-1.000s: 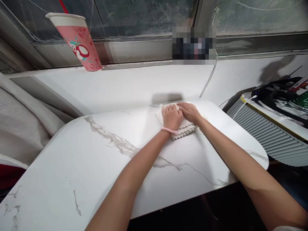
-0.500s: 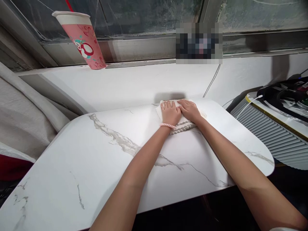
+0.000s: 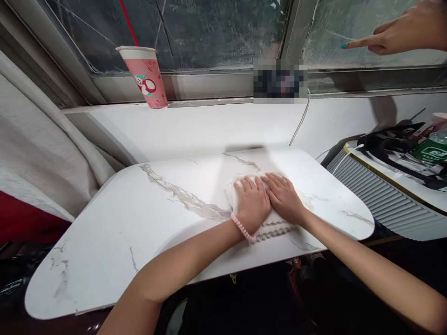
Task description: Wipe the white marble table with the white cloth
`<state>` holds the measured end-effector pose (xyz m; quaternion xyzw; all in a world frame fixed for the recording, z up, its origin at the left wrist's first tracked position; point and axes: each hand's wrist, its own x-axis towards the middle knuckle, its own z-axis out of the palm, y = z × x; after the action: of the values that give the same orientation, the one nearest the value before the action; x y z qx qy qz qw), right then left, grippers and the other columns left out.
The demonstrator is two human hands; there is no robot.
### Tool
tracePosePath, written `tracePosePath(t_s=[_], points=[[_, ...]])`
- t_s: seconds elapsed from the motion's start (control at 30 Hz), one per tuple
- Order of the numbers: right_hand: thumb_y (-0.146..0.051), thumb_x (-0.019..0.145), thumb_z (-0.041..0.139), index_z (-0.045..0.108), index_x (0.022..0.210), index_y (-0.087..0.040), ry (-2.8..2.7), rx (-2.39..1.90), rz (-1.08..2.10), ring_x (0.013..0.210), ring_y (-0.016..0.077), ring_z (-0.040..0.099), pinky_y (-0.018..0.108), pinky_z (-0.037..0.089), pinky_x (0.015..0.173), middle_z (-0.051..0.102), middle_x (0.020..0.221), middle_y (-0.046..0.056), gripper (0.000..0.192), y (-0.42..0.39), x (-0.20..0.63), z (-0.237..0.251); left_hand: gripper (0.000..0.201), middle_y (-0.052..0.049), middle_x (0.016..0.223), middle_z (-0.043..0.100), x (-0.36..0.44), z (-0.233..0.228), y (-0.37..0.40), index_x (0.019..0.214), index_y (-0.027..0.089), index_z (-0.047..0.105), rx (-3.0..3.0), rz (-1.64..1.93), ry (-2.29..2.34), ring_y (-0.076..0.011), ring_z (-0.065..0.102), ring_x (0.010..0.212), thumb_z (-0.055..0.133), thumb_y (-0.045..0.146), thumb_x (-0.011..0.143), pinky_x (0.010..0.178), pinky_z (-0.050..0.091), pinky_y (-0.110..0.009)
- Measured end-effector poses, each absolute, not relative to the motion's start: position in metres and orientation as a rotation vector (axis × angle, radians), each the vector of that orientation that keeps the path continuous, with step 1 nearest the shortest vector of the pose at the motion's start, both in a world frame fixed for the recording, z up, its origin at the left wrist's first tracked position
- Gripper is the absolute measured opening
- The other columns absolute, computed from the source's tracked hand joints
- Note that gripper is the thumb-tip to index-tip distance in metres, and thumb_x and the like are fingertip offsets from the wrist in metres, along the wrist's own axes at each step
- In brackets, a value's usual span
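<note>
Bare marble table (image 3: 146,218) left; wall behind, ribbed appliance (image 3: 384,200) right.

1. The pink paper cup (image 3: 145,77) on the window sill carries a cartoon mascot print, but no word on it can be read.
2. Far to the right of the cup, a green label (image 3: 433,151) shows white characters, too small to read.
</note>
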<state>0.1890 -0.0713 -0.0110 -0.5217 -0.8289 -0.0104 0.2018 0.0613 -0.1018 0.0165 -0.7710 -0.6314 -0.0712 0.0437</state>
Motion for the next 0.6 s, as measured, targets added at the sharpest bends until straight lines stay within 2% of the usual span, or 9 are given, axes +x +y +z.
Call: tracePosePath(t_s=[0.17, 0.3, 0.4, 0.6], points=[[-0.024, 0.098, 0.026, 0.051, 0.139, -0.015, -2.322, -1.495, -0.03, 0.139, 0.0252, 0.039, 0.048, 0.023, 0.116, 0.05, 0.147, 0.01, 0.05, -0.116, 0.173, -0.009, 0.056, -0.029, 0.145, 0.045, 0.038, 0.009, -0.137, 0.145, -0.001, 0.038, -2.432, -0.201, -1.734, -0.04, 0.037, 0.14, 0.028, 0.028, 0.099, 0.112, 0.023, -0.065], [-0.022, 0.097, 0.027, 0.05, 0.14, -0.014, -2.352, -1.562, 0.02, 0.141, 0.0254, 0.036, 0.05, 0.018, 0.118, 0.048, 0.148, 0.012, 0.05, -0.124, 0.142, -0.004, 0.054, -0.022, 0.153, 0.037, 0.005, 0.003, -0.141, 0.149, 0.005, 0.034, -2.472, -0.311, -1.693, -0.0351, 0.03, 0.144, 0.024, 0.026, 0.1, 0.114, 0.023, -0.064], [-0.022, 0.096, 0.028, 0.048, 0.141, -0.014, -2.397, -1.52, 0.081, 0.141, 0.0263, 0.035, 0.051, 0.016, 0.118, 0.048, 0.148, 0.012, 0.05, -0.112, 0.118, 0.0, 0.054, -0.018, 0.156, 0.035, -0.018, 0.003, -0.134, 0.151, 0.01, 0.029, -2.433, -0.363, -1.772, -0.0317, 0.03, 0.145, 0.022, 0.025, 0.1, 0.114, 0.025, -0.063], [-0.019, 0.095, 0.027, 0.049, 0.14, -0.015, -2.387, -1.446, 0.132, 0.139, 0.0264, 0.037, 0.051, 0.019, 0.116, 0.048, 0.148, 0.012, 0.049, -0.056, 0.086, 0.0, 0.05, -0.018, 0.152, 0.041, -0.042, 0.007, -0.088, 0.145, 0.01, 0.038, -2.331, -0.361, -1.942, -0.0307, 0.036, 0.142, 0.025, 0.023, 0.098, 0.114, 0.024, -0.064]])
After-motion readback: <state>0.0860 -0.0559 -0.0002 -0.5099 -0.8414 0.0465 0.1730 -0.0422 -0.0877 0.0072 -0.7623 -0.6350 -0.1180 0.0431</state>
